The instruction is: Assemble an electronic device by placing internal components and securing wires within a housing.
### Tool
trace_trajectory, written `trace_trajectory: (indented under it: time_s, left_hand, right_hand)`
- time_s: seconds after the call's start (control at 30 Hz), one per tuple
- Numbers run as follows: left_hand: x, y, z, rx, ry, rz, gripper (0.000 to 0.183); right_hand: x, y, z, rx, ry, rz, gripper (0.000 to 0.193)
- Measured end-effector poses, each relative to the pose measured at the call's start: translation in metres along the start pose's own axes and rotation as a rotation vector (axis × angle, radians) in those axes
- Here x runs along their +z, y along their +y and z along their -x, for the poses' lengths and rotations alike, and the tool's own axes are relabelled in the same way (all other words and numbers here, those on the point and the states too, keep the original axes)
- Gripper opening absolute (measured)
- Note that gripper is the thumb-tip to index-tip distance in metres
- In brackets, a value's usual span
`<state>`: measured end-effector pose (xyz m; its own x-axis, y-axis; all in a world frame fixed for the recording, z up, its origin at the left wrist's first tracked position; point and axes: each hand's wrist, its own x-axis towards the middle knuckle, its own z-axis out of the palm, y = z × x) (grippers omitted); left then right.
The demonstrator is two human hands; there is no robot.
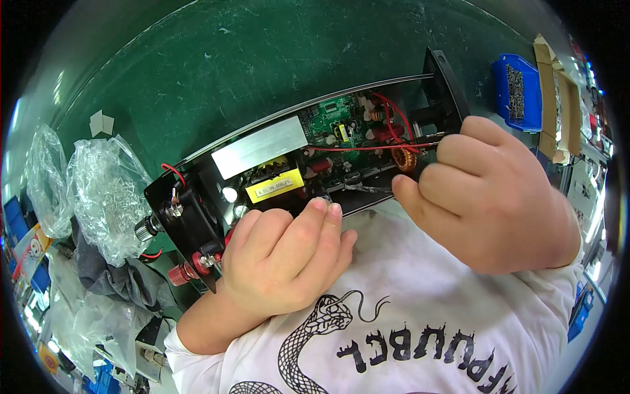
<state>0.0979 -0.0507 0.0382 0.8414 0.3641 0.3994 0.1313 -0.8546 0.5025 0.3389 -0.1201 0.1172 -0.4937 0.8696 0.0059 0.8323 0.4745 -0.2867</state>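
A long black open power-supply case (pixel 226 148) lies aslant in front of me, with a green circuit board (pixel 331 118) inside. A yellow-wrapped transformer (pixel 279 186), a silver heat-sink plate (pixel 259 148) and a copper-wound ring coil (pixel 403 158) sit in it. My left hand (pixel 289 253) is closed at the near edge, fingertips together; what they pinch is hidden. My right hand (pixel 485 187) is curled over the right end. A red wire (pixel 367 148) runs across the board up to its bent fingers, whose grip is hidden. Red and black terminal posts (pixel 180 272) stick out at the left end.
Clear plastic bags (pixel 108 197) and a dark grey cloth (pixel 121 276) lie to the left. On the right stand a blue bin (pixel 517 92) of small metal parts and an open cardboard box (pixel 563 111). The bench top (pixel 262 46) is green and scratched.
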Motion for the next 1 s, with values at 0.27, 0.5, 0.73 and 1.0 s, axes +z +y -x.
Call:
trace_trajectory:
  time_s: [0.27, 0.5, 0.73, 1.0]
  left_hand:
    - [0.005, -0.004, 0.001, 0.038, 0.054, -0.026, 0.028]
    - [-0.001, -0.001, -0.001, 0.005, -0.009, -0.002, 0.035]
    - [0.000, -0.002, 0.000, 0.000, -0.012, 0.002, 0.035]
    - [0.006, -0.005, 0.001, 0.046, 0.063, -0.011, 0.028]
  right_hand:
    - [-0.010, 0.008, -0.004, 0.054, -0.128, -0.024, 0.018]
    - [-0.002, 0.013, -0.005, 0.014, -0.097, 0.031, 0.022]
    - [-0.001, 0.009, -0.006, -0.003, -0.004, 0.032, 0.012]
    - [0.003, 0.005, -0.006, -0.006, 0.026, 0.052, 0.011]
